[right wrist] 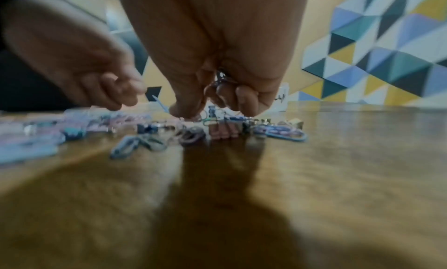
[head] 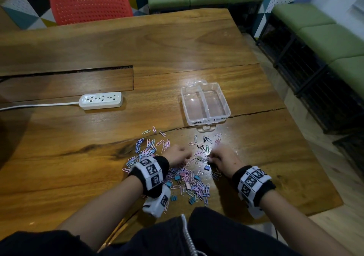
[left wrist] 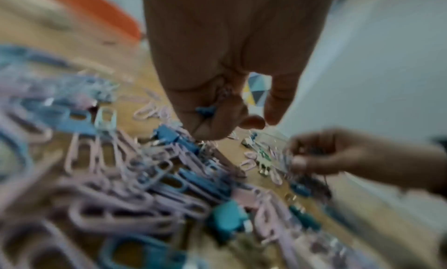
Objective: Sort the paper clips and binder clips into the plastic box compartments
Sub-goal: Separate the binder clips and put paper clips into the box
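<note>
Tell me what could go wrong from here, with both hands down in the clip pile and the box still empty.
1. Mixed grabs: paper clips and binder clips lie tangled together, so a paper clip may ride along into the wrong compartment.
2. Both hands already hold several clips; the left hand and right hand could spill some on the way to the plastic box, which sits well beyond the pile.
3. The right wrist camera sits close above the table; clips nearest the edge may get swept off.

Your left hand [left wrist: 225,66] hangs over the wooden desk [left wrist: 135,66], fingers curled around small clips, one blue piece showing at the grip. Below lies a blurred heap of lilac and blue paper clips [left wrist: 116,206] mixed with teal binder clips [left wrist: 227,219]. Your right hand [left wrist: 343,152] pinches into clips at right.
</note>
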`<state>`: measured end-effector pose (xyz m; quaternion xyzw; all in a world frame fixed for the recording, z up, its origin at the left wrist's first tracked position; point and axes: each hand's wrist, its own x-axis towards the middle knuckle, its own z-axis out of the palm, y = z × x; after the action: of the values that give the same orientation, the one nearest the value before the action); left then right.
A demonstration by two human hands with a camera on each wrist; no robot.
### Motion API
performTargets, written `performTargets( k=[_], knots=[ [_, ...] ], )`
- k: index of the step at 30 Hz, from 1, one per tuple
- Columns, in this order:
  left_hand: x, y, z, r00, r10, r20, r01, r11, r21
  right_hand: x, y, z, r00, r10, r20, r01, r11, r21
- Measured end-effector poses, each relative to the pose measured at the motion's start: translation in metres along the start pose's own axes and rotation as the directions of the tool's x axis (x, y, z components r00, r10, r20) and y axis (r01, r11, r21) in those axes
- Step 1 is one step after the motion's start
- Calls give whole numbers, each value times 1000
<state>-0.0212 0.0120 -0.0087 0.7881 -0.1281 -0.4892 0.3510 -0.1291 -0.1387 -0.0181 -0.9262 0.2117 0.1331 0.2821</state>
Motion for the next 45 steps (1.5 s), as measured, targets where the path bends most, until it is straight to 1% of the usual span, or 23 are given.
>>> performTargets(
  k=[2, 4, 6, 7, 11, 14, 17, 20, 21, 23, 25, 26, 28, 30, 31, 32, 34, 35, 36, 38, 40, 42, 45],
  knots=[
    [-4, -1, 7, 993, 113, -33, -95, 933, 346, 1, 2, 0, 998, 35, -53, -26, 987, 160],
    [-9, -2, 12, 980, 193, -44, -124, 770, 625, -1, 3, -3, 994, 90, -63, -60, 924, 378],
    [-10, -3, 17, 974, 221, -39, -104, 598, 794, -7, 5, -7, 991, 127, -42, -84, 832, 549],
    [-9, -3, 18, 974, 226, -35, -99, 558, 824, -11, 6, -9, 990, 133, -37, -85, 800, 593],
    [-8, -4, 23, 963, 268, 5, -146, 507, 850, -31, 3, -12, 993, 113, 24, -97, 706, 701],
    [-10, -3, 24, 959, 275, 62, -180, 429, 885, -41, 2, -9, 976, 165, 138, -210, 581, 786],
    [-12, -6, 24, 957, 280, 74, -210, 496, 843, -46, 5, -5, 955, 173, 241, -291, 388, 875],
    [-7, -10, 20, 965, 259, 34, -209, 687, 696, -49, 9, -4, 942, 145, 303, -326, 174, 929],
    [-6, -10, 19, 967, 251, 33, -218, 759, 613, -50, 10, -3, 942, 147, 302, -321, 133, 938],
    [-6, -8, 15, 973, 229, 22, -221, 902, 371, -51, 13, 1, 945, 162, 285, -303, 103, 947],
    [-7, -5, 9, 981, 196, 10, -196, 980, 22, -50, 15, 4, 945, 185, 271, -295, 114, 949],
    [-8, -4, 7, 984, 178, 19, -172, 968, -182, -50, 16, 4, 943, 191, 273, -300, 127, 945],
    [-9, -3, 4, 987, 150, 50, -107, 865, -491, -51, 15, 3, 938, 189, 291, -322, 161, 933],
    [-11, -2, 4, 991, 121, 60, -61, 796, -603, -52, 14, 3, 936, 219, 275, -324, 229, 918],
    [-11, -1, 4, 991, 117, 65, -52, 785, -617, -51, 14, 6, 938, 258, 232, -308, 310, 899],
    [-13, 1, 5, 990, 121, 76, -51, 796, -603, -50, 14, 9, 940, 303, 154, -280, 433, 857],
    [-16, 3, 8, 983, 152, 103, -88, 881, -464, -46, 17, 18, 941, 329, -75, -206, 735, 647],
    [-17, 3, 11, 981, 162, 107, -118, 934, -337, -44, 18, 23, 945, 298, -135, -192, 839, 509],
    [-19, 3, 14, 978, 178, 109, -154, 968, -198, -45, 17, 25, 951, 274, -144, -201, 900, 388],
    [-21, 0, 21, 963, 237, 131, -244, 969, 44, -46, 15, 28, 965, 242, -104, -217, 953, 210],
    [-23, -3, 26, 938, 292, 188, -336, 902, 272, -48, 12, 28, 977, 191, -90, -182, 979, 94],
    [-24, -6, 31, 920, 302, 249, -388, 780, 491, -47, 8, 27, 979, 165, -120, -160, 986, 47],
    [-22, -10, 39, 887, 333, 319, -450, 474, 756, -42, 9, 27, 975, 183, -128, -170, 979, 108]
  ],
)
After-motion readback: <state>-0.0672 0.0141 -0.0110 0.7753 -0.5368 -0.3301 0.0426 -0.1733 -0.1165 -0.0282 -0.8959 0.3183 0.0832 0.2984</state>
